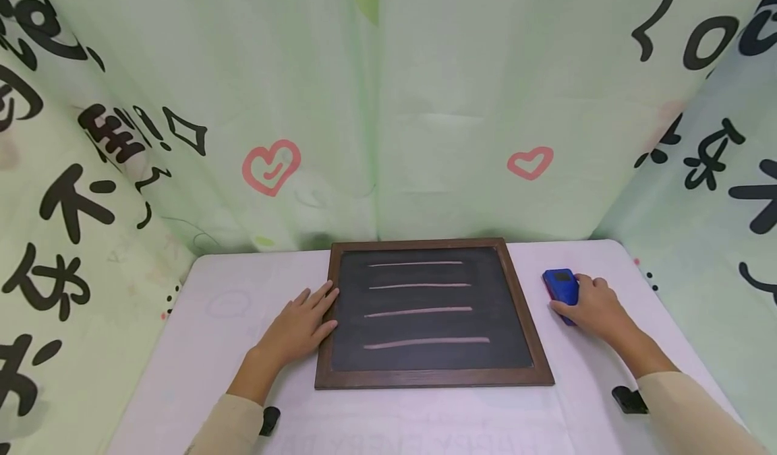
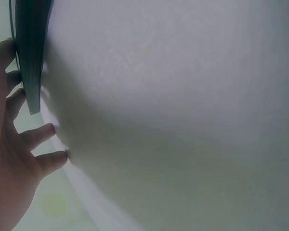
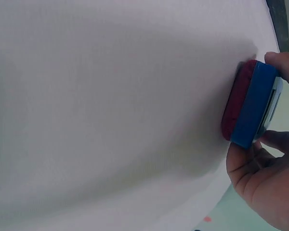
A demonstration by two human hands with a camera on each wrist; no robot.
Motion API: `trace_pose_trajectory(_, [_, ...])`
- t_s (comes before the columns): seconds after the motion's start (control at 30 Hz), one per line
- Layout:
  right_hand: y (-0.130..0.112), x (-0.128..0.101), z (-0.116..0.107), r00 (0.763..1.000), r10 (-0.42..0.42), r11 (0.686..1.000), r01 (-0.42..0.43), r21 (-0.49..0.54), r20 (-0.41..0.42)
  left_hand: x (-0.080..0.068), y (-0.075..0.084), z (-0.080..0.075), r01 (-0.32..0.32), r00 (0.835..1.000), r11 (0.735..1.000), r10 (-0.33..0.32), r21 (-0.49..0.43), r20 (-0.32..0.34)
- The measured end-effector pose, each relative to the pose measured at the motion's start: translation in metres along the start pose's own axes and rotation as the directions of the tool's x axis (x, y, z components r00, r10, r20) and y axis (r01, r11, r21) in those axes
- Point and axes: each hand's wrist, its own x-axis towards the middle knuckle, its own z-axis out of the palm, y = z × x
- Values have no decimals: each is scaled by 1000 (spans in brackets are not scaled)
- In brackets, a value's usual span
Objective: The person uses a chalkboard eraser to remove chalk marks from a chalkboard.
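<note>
So far, seen from the head, nothing is wiped: four chalk lines (image 1: 419, 307) remain on the chalkboard (image 1: 432, 313). Left hand (image 1: 299, 327) lies flat against its left frame; right hand (image 1: 591, 305) grips the blue eraser (image 1: 561, 286) to the chalkboard's right on the desk (image 1: 200, 347). Left wrist view shows spread fingers (image 2: 43, 134) at the frame edge. Right wrist view alone reveals the eraser's red felt (image 3: 233, 108).
</note>
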Motion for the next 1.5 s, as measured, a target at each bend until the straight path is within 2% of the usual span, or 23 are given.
trace_pose_trajectory(0.3, [-7,-4,-1,999,34,999,-33,3,-29,-2,-2,5,22,1000,999,-21,-47,19])
trace_pose_trajectory(0.57, [-6,-9,4,997,73,996,-72,46,-37,-2,-5,11,10,1000,999,-10,-39,6])
trace_pose_trajectory(0.83, [-8,-8,9,992,94,991,-86,105,-80,-4,-2,5,10,1000,998,-11,-55,-14])
trace_pose_trajectory(0.97, [-9,-7,10,991,100,988,-88,125,-86,-4,-1,3,19,1000,999,-19,-49,6])
trace_pose_trajectory(1.23, [-8,-7,3,993,112,987,-106,124,-43,-3,-2,3,10,1000,999,-10,-44,0])
trace_pose_trajectory(1.5, [-10,-9,-6,995,99,990,-95,102,-33,-3,-3,5,-12,999,999,10,-33,-37])
